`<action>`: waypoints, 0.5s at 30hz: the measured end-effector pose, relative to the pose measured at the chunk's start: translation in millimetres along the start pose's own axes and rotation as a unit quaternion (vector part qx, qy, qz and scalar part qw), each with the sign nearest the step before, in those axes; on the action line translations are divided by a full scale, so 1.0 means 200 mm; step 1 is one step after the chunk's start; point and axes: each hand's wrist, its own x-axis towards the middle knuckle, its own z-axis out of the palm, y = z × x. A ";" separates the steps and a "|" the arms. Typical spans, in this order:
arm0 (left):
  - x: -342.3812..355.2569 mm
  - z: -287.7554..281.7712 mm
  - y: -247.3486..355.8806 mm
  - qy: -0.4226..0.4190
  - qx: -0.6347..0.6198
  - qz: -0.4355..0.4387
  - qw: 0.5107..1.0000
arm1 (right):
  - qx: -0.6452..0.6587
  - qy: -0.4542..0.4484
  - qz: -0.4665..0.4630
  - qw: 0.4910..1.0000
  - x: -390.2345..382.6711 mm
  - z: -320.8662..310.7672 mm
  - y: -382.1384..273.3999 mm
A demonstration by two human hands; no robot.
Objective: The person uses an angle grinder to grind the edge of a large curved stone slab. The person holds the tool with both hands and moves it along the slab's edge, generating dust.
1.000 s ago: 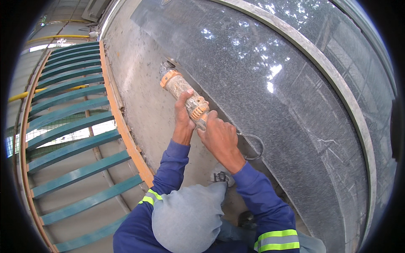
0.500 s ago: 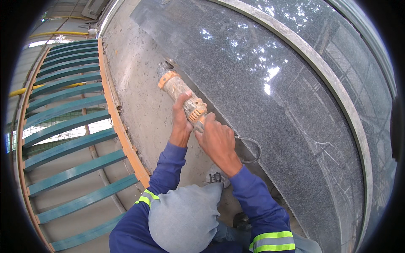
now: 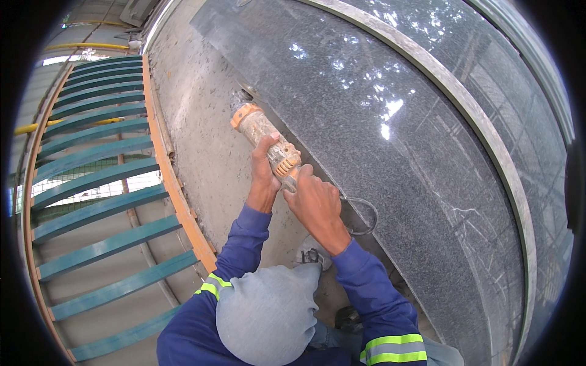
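Observation:
A dust-coated angle grinder (image 3: 253, 125) with orange parts lies slantwise between my hands, its head end at the near edge of a polished dark granite slab (image 3: 372, 158). Around the middle of its body my left hand (image 3: 263, 174) is closed, thumb on top. My right hand (image 3: 317, 204) grips the rear end, its fingers curled over it. From that end a grey cord (image 3: 373, 215) loops out beside the slab. The grinder's disc is hidden, and I cannot tell whether it touches the stone.
Left of me stands a frame of green slats with orange side rails (image 3: 174, 201). A dusty concrete surface (image 3: 189, 91) runs between it and the slab. A raised pale stone edge (image 3: 455, 100) curves along the slab's far side. A shoe (image 3: 314, 253) shows below my hands.
Hardly anything differs. The grinder and my left hand have shifted very slightly to the right; both hands keep their grip.

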 end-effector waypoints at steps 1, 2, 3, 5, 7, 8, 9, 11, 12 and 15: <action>0.00 0.00 0.00 -0.001 -0.001 0.000 1.000 | -0.002 0.006 -0.004 1.000 0.00 0.00 0.00; 0.01 -0.01 0.00 0.000 -0.001 0.000 1.000 | -0.004 0.012 -0.009 1.000 0.00 0.01 0.00; 0.02 -0.01 -0.01 -0.004 -0.002 -0.001 1.000 | -0.004 0.013 -0.008 1.000 0.00 0.01 0.00; 0.03 -0.03 -0.01 -0.011 -0.002 -0.003 1.000 | -0.004 0.015 -0.005 1.000 0.02 0.02 0.00; 0.05 -0.04 -0.01 -0.014 0.000 -0.004 1.000 | -0.025 0.011 -0.008 1.000 0.03 0.04 0.00; 0.06 -0.04 0.00 -0.016 0.001 -0.004 1.000 | -0.036 0.009 -0.009 0.999 0.03 0.05 0.00; 0.06 -0.04 0.00 -0.016 -0.001 -0.002 1.000 | -0.035 0.010 -0.009 0.999 0.04 0.05 0.00; 0.07 -0.04 -0.01 -0.018 -0.005 0.003 1.000 | -0.034 0.012 -0.010 0.999 0.05 0.04 0.00; 0.08 -0.05 -0.01 -0.018 -0.006 0.002 1.000 | -0.034 0.016 -0.011 0.999 0.06 0.05 0.00; 0.11 -0.06 -0.01 -0.017 -0.008 -0.001 1.000 | -0.035 0.023 -0.014 0.999 0.07 0.08 0.01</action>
